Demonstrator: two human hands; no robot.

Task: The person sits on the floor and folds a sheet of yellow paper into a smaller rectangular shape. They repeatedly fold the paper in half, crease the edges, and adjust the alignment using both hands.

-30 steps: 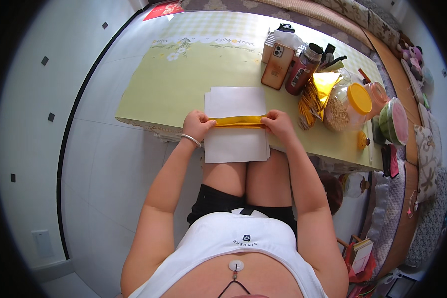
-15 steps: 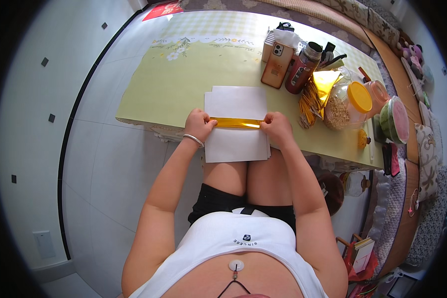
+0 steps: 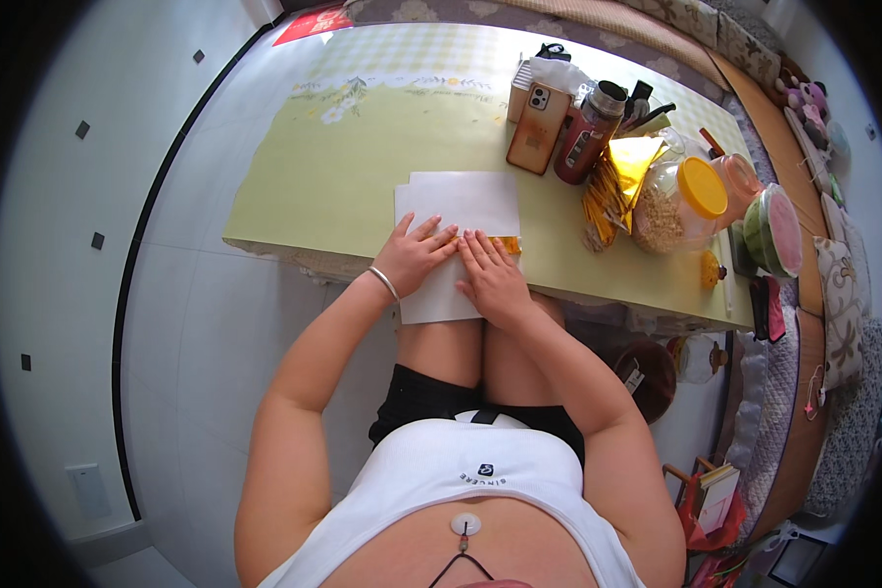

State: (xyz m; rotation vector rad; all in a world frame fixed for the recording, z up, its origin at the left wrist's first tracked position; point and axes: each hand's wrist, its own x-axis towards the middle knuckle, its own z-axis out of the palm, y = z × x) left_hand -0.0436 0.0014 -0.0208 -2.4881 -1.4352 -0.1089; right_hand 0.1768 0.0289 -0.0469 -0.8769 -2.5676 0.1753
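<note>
A folded strip of shiny gold foil paper (image 3: pixel 507 244) lies across white paper sheets (image 3: pixel 464 201) at the table's near edge. My left hand (image 3: pixel 416 259) lies flat over the strip's left part, fingers stretched out. Beside it, my right hand (image 3: pixel 495 279) presses flat on the strip's middle, fingers extended, the two sets of fingertips nearly meeting. Most of the strip is hidden under my hands; its right end shows past my right fingers. The sheets reach over the table edge above my thighs.
To the right on the green table (image 3: pixel 294 186) stand a phone (image 3: pixel 539 127), a dark red flask (image 3: pixel 586 139), gold foil sheets (image 3: pixel 622 181), a yellow-lidded jar (image 3: pixel 671 206), a pink-lidded jar (image 3: pixel 740 178) and a watermelon half (image 3: pixel 772 230). A red basket (image 3: pixel 710 514) sits lower right.
Both hands have let go of the strip's ends and come inward, from pinching to lying flat on it. The strip and sheets stay in about the same place.
</note>
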